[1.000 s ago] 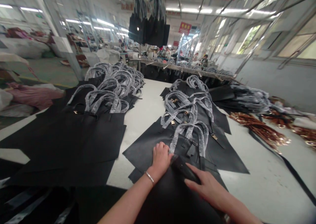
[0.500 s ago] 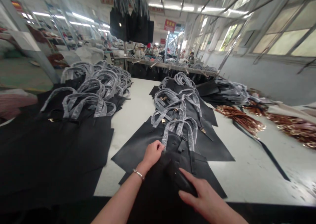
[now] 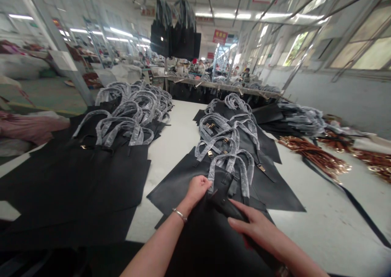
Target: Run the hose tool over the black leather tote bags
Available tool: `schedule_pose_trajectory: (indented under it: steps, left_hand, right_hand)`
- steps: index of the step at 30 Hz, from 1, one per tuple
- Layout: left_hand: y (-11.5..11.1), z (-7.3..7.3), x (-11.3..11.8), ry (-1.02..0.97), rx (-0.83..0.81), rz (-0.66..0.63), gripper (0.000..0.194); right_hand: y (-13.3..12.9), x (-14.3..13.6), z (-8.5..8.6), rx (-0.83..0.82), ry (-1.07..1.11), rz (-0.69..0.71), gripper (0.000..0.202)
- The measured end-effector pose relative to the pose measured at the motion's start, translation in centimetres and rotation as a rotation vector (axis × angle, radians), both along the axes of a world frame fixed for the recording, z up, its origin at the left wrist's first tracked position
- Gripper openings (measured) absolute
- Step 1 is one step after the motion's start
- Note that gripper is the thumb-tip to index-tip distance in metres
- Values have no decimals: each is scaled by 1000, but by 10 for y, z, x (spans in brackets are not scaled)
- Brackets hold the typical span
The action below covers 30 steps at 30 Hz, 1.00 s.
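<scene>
My left hand [image 3: 198,189] is closed at the top edge of a black bag panel [image 3: 198,236], beside the foot of a plastic-wrapped handle [image 3: 211,172]. What its fingertips pinch is too small to make out. In my right hand [image 3: 255,224] is a dark handheld tool [image 3: 233,209], its tip close to the panel's top edge, right of my left fingers. Under and beyond the panel lie more black panels [image 3: 275,183] with wrapped handles and small gold buckles [image 3: 210,154].
On the left of the white table [image 3: 180,122] lies another pile of black panels [image 3: 100,179] with wrapped handles. Brown straps with metal rings [image 3: 314,152] and a black strap [image 3: 351,197] lie on the right. Black bags [image 3: 174,38] hang behind.
The view has shifted left, so the scene sits further right. The tool has tilted, and its tip is nearer my left fingers. My left hand keeps its place at the panel edge.
</scene>
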State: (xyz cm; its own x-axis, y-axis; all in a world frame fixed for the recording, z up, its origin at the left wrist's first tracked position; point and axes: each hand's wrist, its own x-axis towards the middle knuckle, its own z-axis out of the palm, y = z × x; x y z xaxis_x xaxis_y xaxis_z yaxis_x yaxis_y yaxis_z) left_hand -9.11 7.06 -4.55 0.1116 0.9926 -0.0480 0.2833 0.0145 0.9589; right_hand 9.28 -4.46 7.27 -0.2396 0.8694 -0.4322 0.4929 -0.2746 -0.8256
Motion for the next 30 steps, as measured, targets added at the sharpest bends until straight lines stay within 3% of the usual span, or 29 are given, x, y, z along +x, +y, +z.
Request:
schedule_pose_trajectory:
  steps: [4,11,16,22,26,28,30]
  left_hand:
    - [-1,-1,3,-33,-10,20,25]
    - [-2,2,4,-81,-40,14,26]
    - [-2,3,2,-106,-40,23,25]
    - [-2,7,5,-84,-56,-7,22]
    - [-4,17,-21,-81,-101,-44,23]
    - [-10,20,-46,-65,-132,-49,20]
    - [-22,19,-69,-93,-189,-75,31]
  right_hand:
    - [13,-3,-2,-36,63,2,58]
    - [11,-6,-7,-23,38,30,56]
    - [19,-3,-7,124,-52,-107,63]
    - [13,-2,-10,31,-27,-10,61]
    - [17,-2,-8,161,-143,-124,68]
    - [18,0,-6,157,-151,-95,68]
    - [16,0,-3,119,-135,-19,67]
